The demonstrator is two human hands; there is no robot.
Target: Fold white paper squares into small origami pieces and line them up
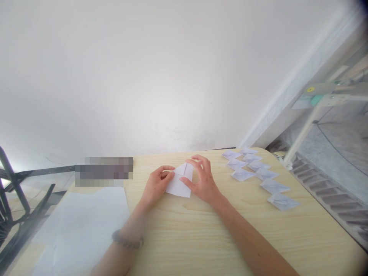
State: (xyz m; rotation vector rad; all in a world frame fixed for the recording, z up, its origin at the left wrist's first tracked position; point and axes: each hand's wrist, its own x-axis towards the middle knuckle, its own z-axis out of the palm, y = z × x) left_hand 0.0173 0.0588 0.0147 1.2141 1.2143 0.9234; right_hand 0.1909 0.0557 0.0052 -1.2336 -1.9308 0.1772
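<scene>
Between my hands, a little above or on the table, is a partly folded sheet of white paper (178, 187) with a slanted top edge and a folded flap near its upper right. My left hand (158, 183) pinches the paper's left edge between thumb and fingers. On the other side, my right hand (204, 180) has its thumb against the paper's face and its curved index finger at the top corner. Several folded white paper boats (283, 201) stand in two slanting rows to the right of my hands.
White sheets (94, 211) lie on the left of the pale wooden table (184, 237). A blurred-out patch (103, 171) covers something at the back left. A white wall (172, 76) rises behind the table. Black metal bars (14, 180) stand at left, a white metal frame (304, 134) at right.
</scene>
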